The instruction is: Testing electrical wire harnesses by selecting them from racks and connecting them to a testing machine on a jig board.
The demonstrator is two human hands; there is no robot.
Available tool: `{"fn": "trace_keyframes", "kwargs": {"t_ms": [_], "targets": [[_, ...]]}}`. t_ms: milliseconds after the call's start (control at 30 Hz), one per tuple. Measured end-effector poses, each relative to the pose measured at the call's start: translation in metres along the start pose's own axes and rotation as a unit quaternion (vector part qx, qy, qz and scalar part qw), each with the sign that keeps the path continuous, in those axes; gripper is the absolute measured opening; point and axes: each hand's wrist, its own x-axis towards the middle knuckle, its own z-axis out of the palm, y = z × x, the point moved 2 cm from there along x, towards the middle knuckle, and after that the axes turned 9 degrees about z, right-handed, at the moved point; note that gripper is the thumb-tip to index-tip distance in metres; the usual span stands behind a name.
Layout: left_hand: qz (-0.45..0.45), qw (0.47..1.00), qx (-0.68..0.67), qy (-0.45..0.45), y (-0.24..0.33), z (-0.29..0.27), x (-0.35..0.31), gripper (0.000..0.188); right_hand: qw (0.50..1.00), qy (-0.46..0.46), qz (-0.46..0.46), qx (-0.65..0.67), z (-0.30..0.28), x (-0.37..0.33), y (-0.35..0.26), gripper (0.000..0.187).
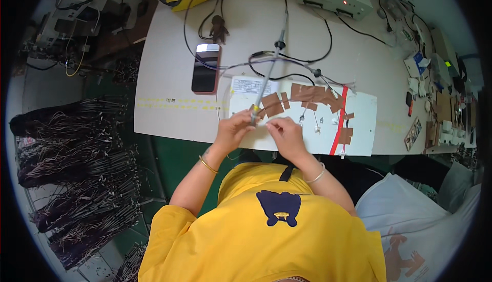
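Grey cable [265, 83] looks light, fairly stiff; we'd grip beside its yellow band [255, 109], where our left hand [233, 130] pinches (our right hand [288, 135] has fingertips together, contents unclear).

Slim grey yellow-banded rod [266, 80], aslant in left hand [233, 128]

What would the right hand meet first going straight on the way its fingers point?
Probably the grey rod held in the left hand, near its yellow band; depth is unclear, so the right hand might miss it.
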Motion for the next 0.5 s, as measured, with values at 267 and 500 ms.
{"fn": "trace_keyframes", "kwargs": {"t_ms": [267, 500], "targets": [[0.065, 0.95, 0.275, 0.129, 0.036, -0.02, -0.014, 0.036, 1.0, -0.019, 0.006, -0.01, 0.0, -0.011, 0.003, 0.01], [-0.239, 0.917, 0.318, -0.007, -0.003, -0.04, -0.002, 0.028, 0.991, -0.112, 0.064, 0.016, -0.006, -0.029, -0.008, 0.015]]}}
